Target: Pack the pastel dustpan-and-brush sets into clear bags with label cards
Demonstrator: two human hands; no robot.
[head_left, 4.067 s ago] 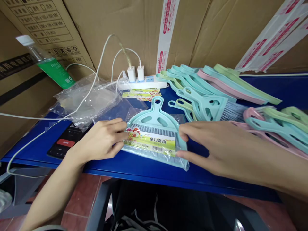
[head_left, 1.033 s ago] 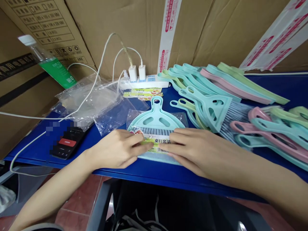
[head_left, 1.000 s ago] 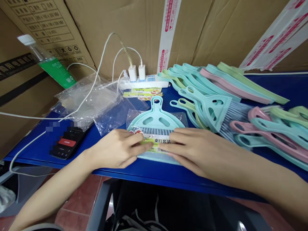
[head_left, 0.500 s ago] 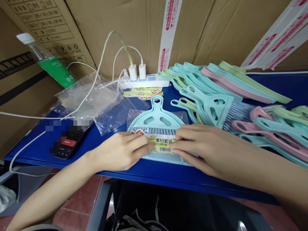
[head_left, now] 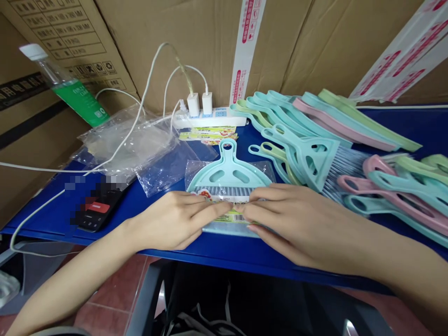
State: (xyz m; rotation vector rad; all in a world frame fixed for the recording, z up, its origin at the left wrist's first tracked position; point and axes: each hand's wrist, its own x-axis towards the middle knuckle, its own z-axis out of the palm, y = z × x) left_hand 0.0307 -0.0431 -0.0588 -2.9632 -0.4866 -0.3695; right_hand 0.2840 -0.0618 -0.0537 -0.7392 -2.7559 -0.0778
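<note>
A light-blue dustpan (head_left: 228,164) with a grey-bristled hand brush (head_left: 238,192) nested in it lies on the table in a clear plastic bag (head_left: 265,168), handle away from me. Across its lower part sits a yellow-green and white paper label (head_left: 235,216), partly covered by my fingers. My left hand (head_left: 177,219) rests on the label's left side, fingers stretched towards its middle. From the other side my right hand (head_left: 290,217) lies on the label's right part, fingers extended and fingertips close to the left ones. Both hands press down flat without gripping.
Several dustpans (head_left: 317,122) and brushes (head_left: 345,163) in blue, pink and green lie at right. More labels (head_left: 210,134) lie before a power strip (head_left: 217,120). At left are clear bags (head_left: 129,140), a phone (head_left: 101,207), a white cable (head_left: 119,151) and a bottle (head_left: 75,98).
My fingertips have come closer together over the label and cover more of its print. The left fingers have stretched out to the right. The bagged dustpan stays about where it was.
</note>
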